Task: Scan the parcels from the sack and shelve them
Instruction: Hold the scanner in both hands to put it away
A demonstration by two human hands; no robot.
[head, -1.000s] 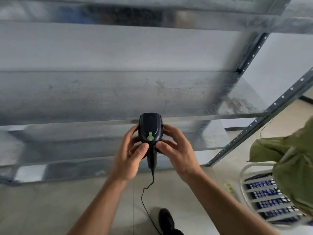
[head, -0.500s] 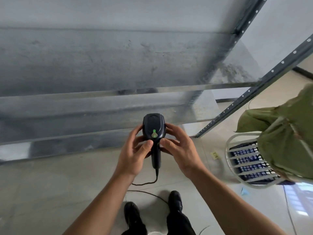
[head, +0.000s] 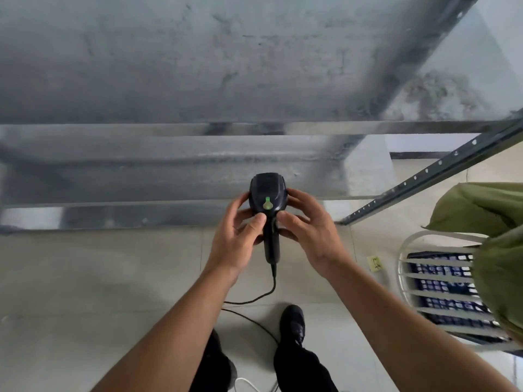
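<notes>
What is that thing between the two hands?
A black scanner with a green light on top. The left hand and the right hand both curl around it, as the head view shows.

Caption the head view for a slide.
Left hand and right hand hold a corded scanner before a metal shelf; a green sack drapes a white chair at right.

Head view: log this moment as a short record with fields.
tool: black scanner, green mark on top, cable trailing to the floor
left grip: holds the scanner, thumb on its neck
right grip: holds the scanner's other side
shelf: metal, no parcel visible
sack: green, draped over white chair, at right
</notes>
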